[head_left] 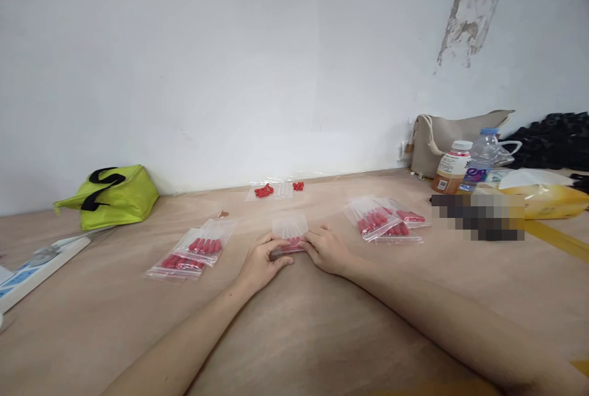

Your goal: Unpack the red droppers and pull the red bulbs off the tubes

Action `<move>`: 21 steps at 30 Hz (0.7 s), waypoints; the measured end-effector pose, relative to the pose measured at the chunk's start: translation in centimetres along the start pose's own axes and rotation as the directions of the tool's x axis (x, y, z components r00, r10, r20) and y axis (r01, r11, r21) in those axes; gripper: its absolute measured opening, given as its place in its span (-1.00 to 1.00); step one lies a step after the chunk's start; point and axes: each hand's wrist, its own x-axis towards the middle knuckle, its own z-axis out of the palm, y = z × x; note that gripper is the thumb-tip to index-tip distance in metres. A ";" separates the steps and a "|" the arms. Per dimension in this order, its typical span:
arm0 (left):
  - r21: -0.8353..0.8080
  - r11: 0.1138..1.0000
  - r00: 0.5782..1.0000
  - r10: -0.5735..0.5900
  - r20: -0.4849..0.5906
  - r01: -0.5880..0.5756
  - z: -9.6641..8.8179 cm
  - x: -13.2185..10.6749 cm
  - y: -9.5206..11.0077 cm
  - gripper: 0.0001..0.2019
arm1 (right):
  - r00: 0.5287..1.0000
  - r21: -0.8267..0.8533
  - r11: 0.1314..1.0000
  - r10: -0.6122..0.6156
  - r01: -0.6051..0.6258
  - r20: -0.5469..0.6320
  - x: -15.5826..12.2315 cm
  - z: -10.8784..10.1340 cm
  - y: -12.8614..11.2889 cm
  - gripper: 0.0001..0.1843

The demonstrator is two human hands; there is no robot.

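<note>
A clear zip bag (289, 225) with several red pieces in it lies on the table in front of me. My left hand (265, 261) pinches the bag's near left edge between thumb and fingers. At the near right edge, my right hand (327, 250) has its fingers closed on the same bag. What the red pieces are is too small to make out. Filled zip bags (202, 245) lie in a stack to the left of my hands, and another pile of filled bags (380, 219) lies to the right.
Loose red pieces (264, 190) rest on a clear bag near the wall, with a few more (298, 186) beside them. A lime-green bag (119, 196) and a power strip (43, 267) are at left. Two bottles (453, 169), a beige bag (426, 147) and a yellow tissue pack (547, 196) stand at right.
</note>
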 end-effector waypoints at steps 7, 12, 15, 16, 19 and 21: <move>0.254 0.887 0.917 0.399 0.002 -0.386 0.0 0.0 -0.6 -0.82 | 0.999 0.070 0.997 0.044 -0.045 0.021 -0.2 -0.2 0.1 -0.81; 0.304 0.877 0.922 0.386 0.014 -0.372 0.0 0.1 -0.4 -0.81 | 0.998 0.115 0.993 0.001 -0.009 0.068 -0.3 -0.9 -0.2 -0.88; 0.289 0.889 0.931 0.365 0.027 -0.356 -0.2 0.1 -0.1 -0.80 | 0.997 0.116 0.993 -0.033 0.025 0.069 -0.3 -0.9 -0.3 -0.88; 0.280 0.892 0.931 0.364 0.026 -0.356 -0.3 0.1 -0.1 -0.80 | 0.997 0.106 0.994 -0.036 0.028 0.070 -0.2 -0.9 -0.4 -0.87; 0.239 0.902 0.930 0.367 0.016 -0.360 -0.4 0.3 -0.1 -0.82 | 0.996 0.070 0.997 -0.044 0.039 0.076 0.0 -0.7 -0.6 -0.85; 0.208 0.902 0.923 0.385 0.006 -0.378 -0.4 0.5 -0.1 -0.83 | 0.997 0.051 0.998 -0.046 0.043 0.068 0.0 -0.7 -0.6 -0.85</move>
